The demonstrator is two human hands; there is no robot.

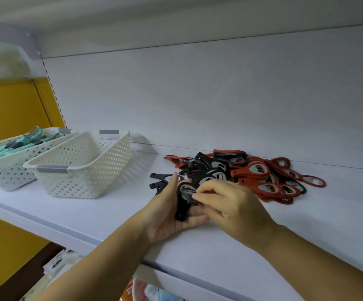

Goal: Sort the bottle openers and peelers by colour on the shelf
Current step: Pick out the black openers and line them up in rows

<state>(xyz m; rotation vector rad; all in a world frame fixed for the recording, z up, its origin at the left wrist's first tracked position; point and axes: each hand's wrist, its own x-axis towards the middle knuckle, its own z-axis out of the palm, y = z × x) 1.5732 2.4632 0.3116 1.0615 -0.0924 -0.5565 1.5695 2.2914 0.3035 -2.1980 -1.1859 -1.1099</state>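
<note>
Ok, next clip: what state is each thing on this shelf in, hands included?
Left hand: holds a stack of black bottle openers.
Right hand: pinches the top opener of that stack.
Opener pile: red and black mixed, loose on the shelf.
Rear basket: holds teal peelers.
Front basket: upright, nothing visible inside.

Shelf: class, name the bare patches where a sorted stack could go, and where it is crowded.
Bare shelf lies between the near basket and the opener pile, along the front edge before that basket, and right of the pile. Crowded: the pile, where the left hand and right hand grip black openers.
</note>
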